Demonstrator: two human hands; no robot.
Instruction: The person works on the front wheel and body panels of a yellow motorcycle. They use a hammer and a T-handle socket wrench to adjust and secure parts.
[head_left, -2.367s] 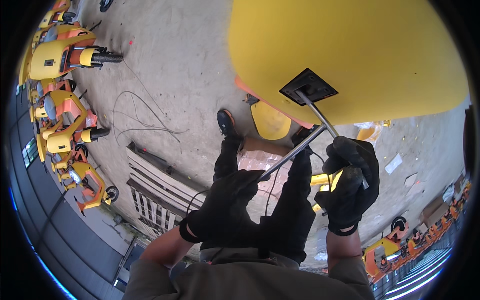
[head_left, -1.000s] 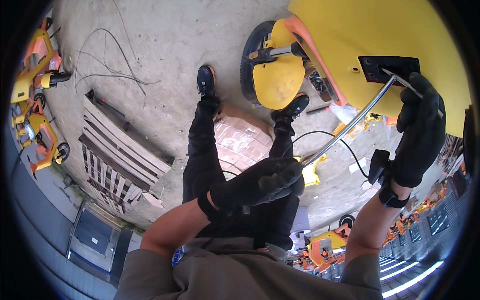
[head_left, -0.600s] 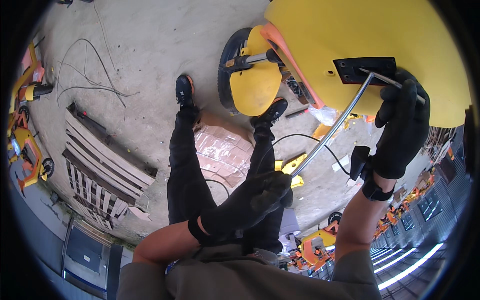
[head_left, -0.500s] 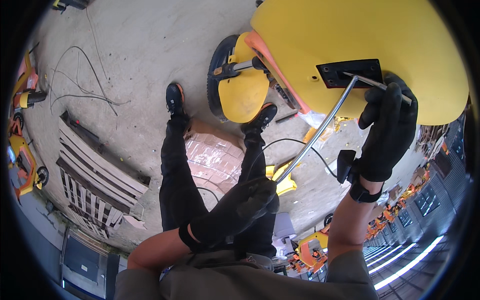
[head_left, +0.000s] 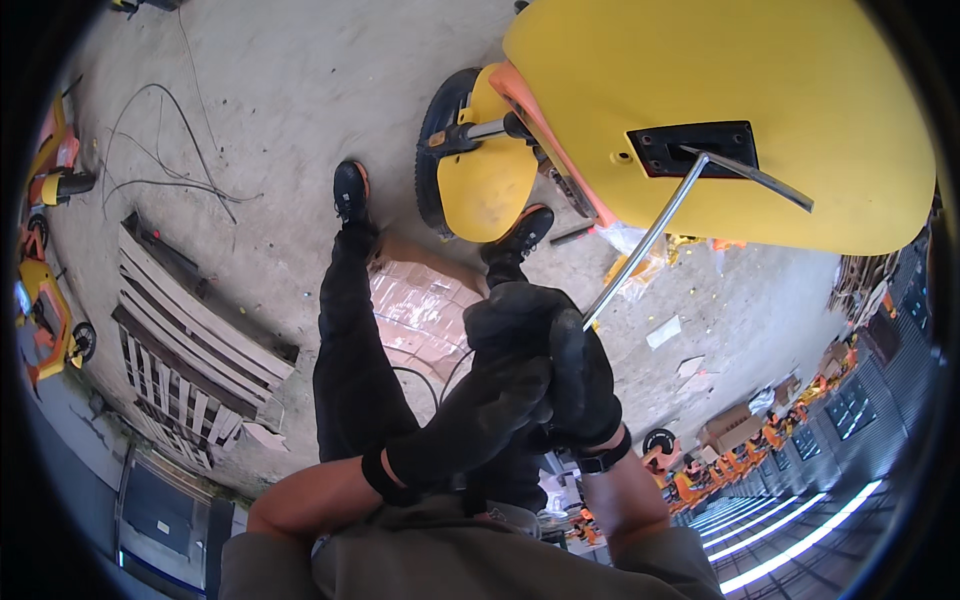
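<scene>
A silver T-handle wrench (head_left: 645, 247) slants across the view, its crossbar overlapping a black rectangular plate (head_left: 652, 152) on the large yellow body panel (head_left: 830, 90). My right hand (head_left: 565, 345), in a black glove, is closed around the lower end of the shaft. Pressed against it from the left is my black-gloved left hand (head_left: 465, 425), also closed at that end. Its fingertips meet the right hand's fingers. The gloves hide the wrench's tip and anything small held there.
A yellow-covered wheel (head_left: 485, 185) stands beside the panel. Between my legs lies a plastic-wrapped cardboard box (head_left: 425, 305). A wooden pallet (head_left: 190, 325) and loose black cable (head_left: 175, 185) lie on the left floor. Yellow and orange vehicles (head_left: 45, 320) stand around the edges.
My right hand has let go of the crossbar and come down left to join the left hand at the shaft's lower end. The wrench has barely moved.
</scene>
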